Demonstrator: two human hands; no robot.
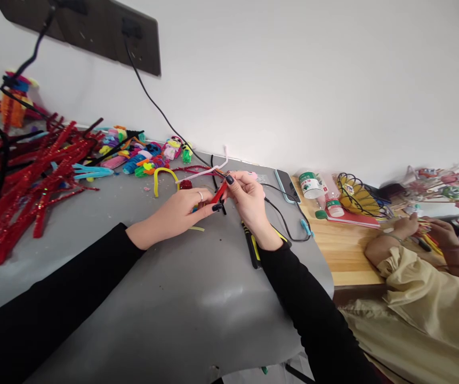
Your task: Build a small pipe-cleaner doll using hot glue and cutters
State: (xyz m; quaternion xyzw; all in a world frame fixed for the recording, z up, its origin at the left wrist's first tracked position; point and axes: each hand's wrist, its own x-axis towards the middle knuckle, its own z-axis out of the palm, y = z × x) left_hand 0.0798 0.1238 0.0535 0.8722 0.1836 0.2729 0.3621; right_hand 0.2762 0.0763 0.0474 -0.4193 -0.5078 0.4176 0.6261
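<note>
My left hand (177,216) and my right hand (249,202) meet above the grey mat, fingers closed. Between their fingertips is a short red pipe cleaner piece (219,193), pinched from both sides; its fine shape is partly covered by the fingers. Under my right wrist lie pliers with black and yellow handles (252,245). Just behind my left hand sits a dark red fuzzy ball (185,184). A bent yellow pipe cleaner (156,181) lies to the left, and a pale pink one (203,172) lies behind the hands.
Red glittery pipe cleaners (53,176) are heaped at left, beside small colourful pipe cleaner figures (137,157). A phone (287,185), a cup (310,184) and a plastic bottle (333,200) are at right. Cables cross the mat. Another person's hands (407,226) work at far right.
</note>
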